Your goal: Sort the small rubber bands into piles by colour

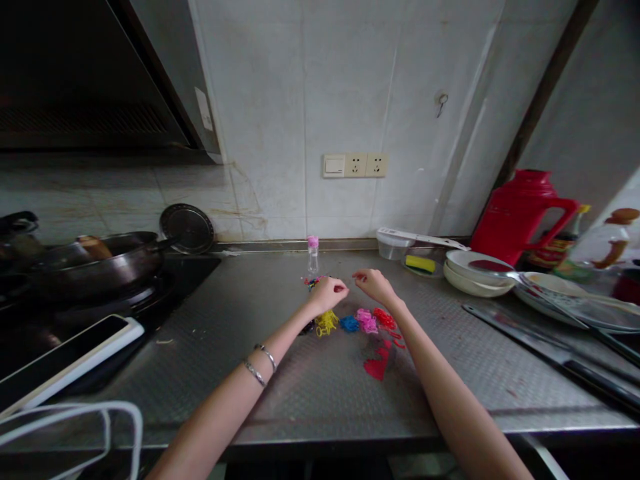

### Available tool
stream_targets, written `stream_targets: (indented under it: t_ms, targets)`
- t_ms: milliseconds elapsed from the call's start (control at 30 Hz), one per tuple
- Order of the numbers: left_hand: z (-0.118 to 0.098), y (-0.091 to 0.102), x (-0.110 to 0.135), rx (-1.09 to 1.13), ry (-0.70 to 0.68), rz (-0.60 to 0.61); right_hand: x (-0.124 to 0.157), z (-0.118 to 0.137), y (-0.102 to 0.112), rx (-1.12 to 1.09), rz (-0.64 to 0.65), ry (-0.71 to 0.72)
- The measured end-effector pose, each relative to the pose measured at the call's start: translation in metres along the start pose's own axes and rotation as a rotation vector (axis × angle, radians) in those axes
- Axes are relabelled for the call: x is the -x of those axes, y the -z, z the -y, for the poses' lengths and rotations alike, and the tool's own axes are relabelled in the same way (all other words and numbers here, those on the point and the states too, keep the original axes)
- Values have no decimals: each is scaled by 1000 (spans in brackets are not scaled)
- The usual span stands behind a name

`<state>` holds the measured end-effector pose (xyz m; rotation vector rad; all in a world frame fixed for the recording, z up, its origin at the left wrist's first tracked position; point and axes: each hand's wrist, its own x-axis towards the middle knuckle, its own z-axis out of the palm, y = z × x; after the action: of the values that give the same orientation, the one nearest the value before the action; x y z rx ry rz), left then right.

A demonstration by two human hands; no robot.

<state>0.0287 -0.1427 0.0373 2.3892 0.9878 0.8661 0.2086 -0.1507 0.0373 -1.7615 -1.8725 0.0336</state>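
Observation:
My left hand is held over the counter with its fingers curled closed. Facing it across a small gap, my right hand has its fingers pressed together; anything in either hand is too small to make out. Below them lie little heaps of what look like small rubber bands: yellow bands, blue bands, pink bands and red bands. Dark bands and a mixed multicoloured heap are partly hidden by my left hand. A flat red piece lies nearer me.
Behind stands a clear bottle with a pink cap. At right are a plastic tub, yellow sponge, stacked bowls, a knife and a red thermos. A pan sits on the stove at left.

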Motion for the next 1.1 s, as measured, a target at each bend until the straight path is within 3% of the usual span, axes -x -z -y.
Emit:
stream_targets:
  t_ms: [200, 367, 500, 1100]
  targets:
    - [58, 30, -6, 104, 207, -198, 3, 10, -10, 15, 78, 31]
    - [87, 34, -3, 105, 307, -241, 5, 13, -15, -10, 156, 97]
    - [92, 32, -2, 109, 318, -244, 6, 12, -18, -34, 175, 171]
    - [87, 31, 2, 102, 311, -234, 3, 4, -27, 1, 155, 178]
